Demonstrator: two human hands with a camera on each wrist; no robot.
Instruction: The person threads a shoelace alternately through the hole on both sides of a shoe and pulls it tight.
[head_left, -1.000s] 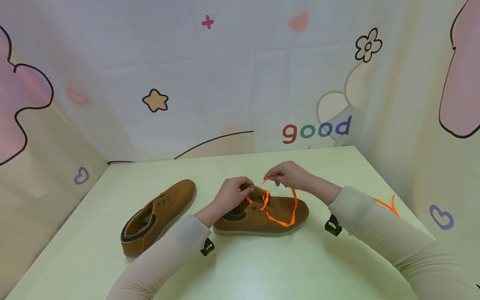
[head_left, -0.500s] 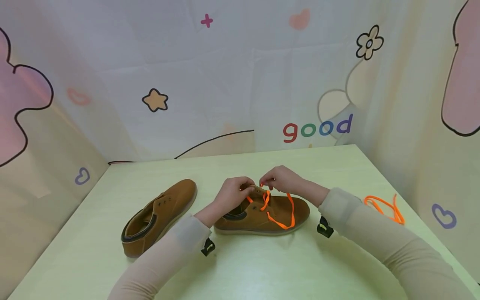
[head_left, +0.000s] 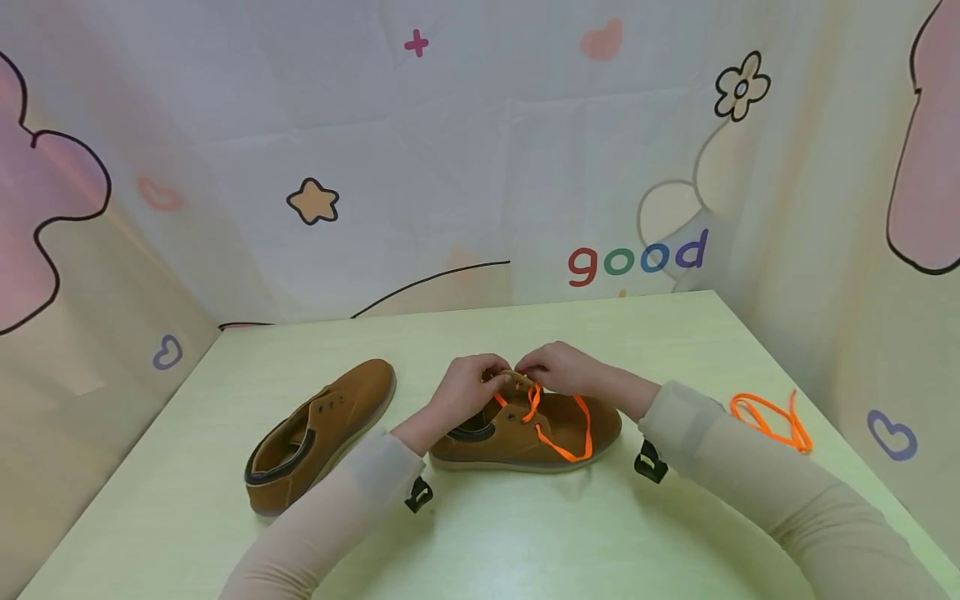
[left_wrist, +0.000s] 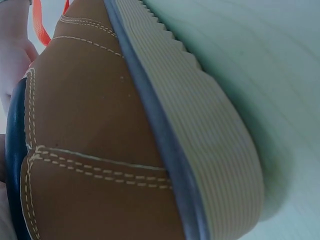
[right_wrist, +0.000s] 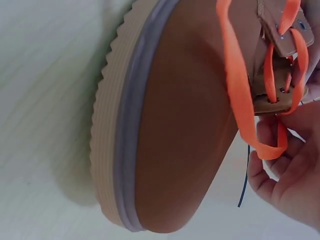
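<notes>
A brown shoe (head_left: 480,450) with a pale sole stands on the table, toe to the right. An orange shoelace (head_left: 561,452) runs through its front eyelets and loops over the toe. My left hand (head_left: 465,390) pinches the top of the far eyelet flap near the ankle opening. Close beside it, my right hand (head_left: 564,367) pinches the lace at that flap; the lace tip is hidden by the fingers. In the right wrist view, the lace hangs in a loop by the curled fingers (right_wrist: 265,182). The left wrist view mostly shows the shoe's heel side (left_wrist: 95,110).
A second brown shoe (head_left: 360,388), without a lace, stands to the left, toe pointing away. Another orange lace (head_left: 802,443) lies coiled by the table's right edge, near the right sleeve. A printed curtain (head_left: 435,167) hangs behind and along the sides of the table.
My right hand has come down and left with the lace, from above the shoe to the far eyelet flap. My left hand has kept its place.
</notes>
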